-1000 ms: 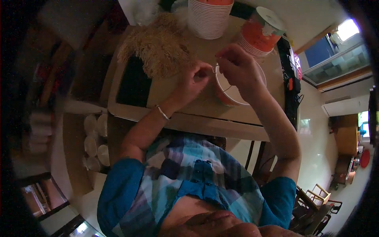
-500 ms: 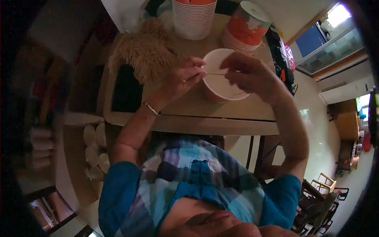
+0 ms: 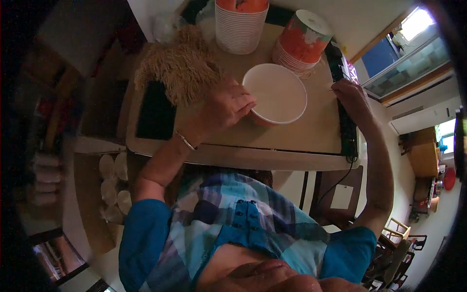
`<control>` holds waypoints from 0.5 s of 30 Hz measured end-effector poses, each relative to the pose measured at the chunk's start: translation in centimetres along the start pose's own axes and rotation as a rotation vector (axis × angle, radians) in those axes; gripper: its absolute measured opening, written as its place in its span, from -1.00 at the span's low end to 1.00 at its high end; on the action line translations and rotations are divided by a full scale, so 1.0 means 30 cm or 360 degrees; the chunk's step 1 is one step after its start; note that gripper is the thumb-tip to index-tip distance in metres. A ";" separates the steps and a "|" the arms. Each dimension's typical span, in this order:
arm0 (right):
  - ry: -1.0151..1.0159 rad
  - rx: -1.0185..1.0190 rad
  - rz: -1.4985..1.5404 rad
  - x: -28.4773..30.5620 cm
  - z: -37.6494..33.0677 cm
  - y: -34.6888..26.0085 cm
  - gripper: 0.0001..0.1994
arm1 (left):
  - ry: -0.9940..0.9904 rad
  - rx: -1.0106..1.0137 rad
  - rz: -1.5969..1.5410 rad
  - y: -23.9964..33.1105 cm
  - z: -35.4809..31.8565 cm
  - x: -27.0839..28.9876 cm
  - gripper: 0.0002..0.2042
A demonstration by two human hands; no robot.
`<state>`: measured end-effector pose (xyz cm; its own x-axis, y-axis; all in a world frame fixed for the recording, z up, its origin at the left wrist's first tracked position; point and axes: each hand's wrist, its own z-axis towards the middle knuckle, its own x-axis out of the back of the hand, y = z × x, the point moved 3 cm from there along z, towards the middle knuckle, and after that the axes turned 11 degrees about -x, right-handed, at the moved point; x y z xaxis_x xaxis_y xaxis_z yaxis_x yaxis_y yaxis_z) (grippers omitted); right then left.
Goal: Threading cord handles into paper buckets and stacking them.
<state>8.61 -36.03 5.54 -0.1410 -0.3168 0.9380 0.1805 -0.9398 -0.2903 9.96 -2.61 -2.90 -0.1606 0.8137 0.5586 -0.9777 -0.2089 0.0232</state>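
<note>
A round white-lined paper tub (image 3: 275, 92) with an orange outside stands upright on the table before me. My left hand (image 3: 228, 103) is at the tub's left rim, its fingers curled and pressed together; whether they grip the rim or something small is hidden. Out at the table's right edge is my right hand (image 3: 351, 97), its fingertips pinched together above a dark strip. What it pinches, if anything, is too small to make out. Beyond my left hand lies a heap of thin tan strands (image 3: 182, 68), like dried noodles or fibre.
Behind the tub rise a tall stack of paper tubs (image 3: 240, 31) and a shorter upside-down orange stack (image 3: 301, 39). Clear plastic bags (image 3: 168, 29) lie at the back left. An open cardboard box (image 3: 95, 221) with round pale items stands below left. A cable (image 3: 335, 182) hangs off the right edge.
My right hand has left the tub and moved right to the table's edge. The thin strand between my hands is no longer visible. My left hand has turned and stays by the rim.
</note>
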 end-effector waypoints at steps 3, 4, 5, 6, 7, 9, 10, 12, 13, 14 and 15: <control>0.0251 0.0304 -0.0257 0.001 0.026 0.025 -0.87 | 0.0001 -0.0024 0.0051 0.030 0.005 -0.002 -0.92; 0.0435 0.0513 -0.0357 0.010 0.030 0.003 -0.87 | 0.0001 -0.0020 0.0056 0.043 0.000 -0.005 -0.92; 0.0433 0.0518 -0.0355 0.009 0.031 -0.010 -0.87 | -0.0009 0.0013 0.0066 0.053 -0.006 -0.014 -0.92; 0.0416 0.0289 -0.0520 0.003 0.036 -0.018 -0.86 | -0.0020 0.0046 0.0075 0.063 -0.011 -0.022 -0.93; 0.0397 0.0056 -0.0684 -0.003 0.040 -0.026 -0.86 | -0.0020 0.0047 0.0078 0.072 -0.015 -0.026 -0.93; 0.0258 -0.0310 -0.0309 -0.020 0.073 -0.022 -0.85 | -0.0138 0.0023 0.0112 0.092 -0.018 -0.039 -0.89; 0.0115 -0.0675 0.0069 -0.033 0.088 0.000 -0.83 | -0.0137 0.0024 0.0112 0.109 -0.014 -0.038 -0.89; 0.0117 -0.0687 0.0648 -0.055 0.108 0.079 -0.79 | -0.0290 0.0049 0.0194 0.151 0.011 -0.043 -0.89; 0.0106 -0.0674 0.1228 -0.058 0.114 0.078 -0.75 | -0.0288 0.0052 0.0193 0.173 0.024 -0.041 -0.89; 0.0105 -0.0674 0.1226 -0.058 0.119 0.075 -0.75 | -0.0218 0.0045 0.0200 0.196 0.042 -0.037 -0.87; 0.0106 -0.0590 0.1602 -0.056 0.125 0.068 -0.72 | -0.0147 0.0037 0.0206 0.212 0.053 -0.032 -0.85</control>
<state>12.87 -36.93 4.08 -0.1472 -0.9628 0.2268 -0.0617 -0.2199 -0.9736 4.13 -5.60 -1.96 -0.2710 0.7259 0.6322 -0.9460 -0.3223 -0.0356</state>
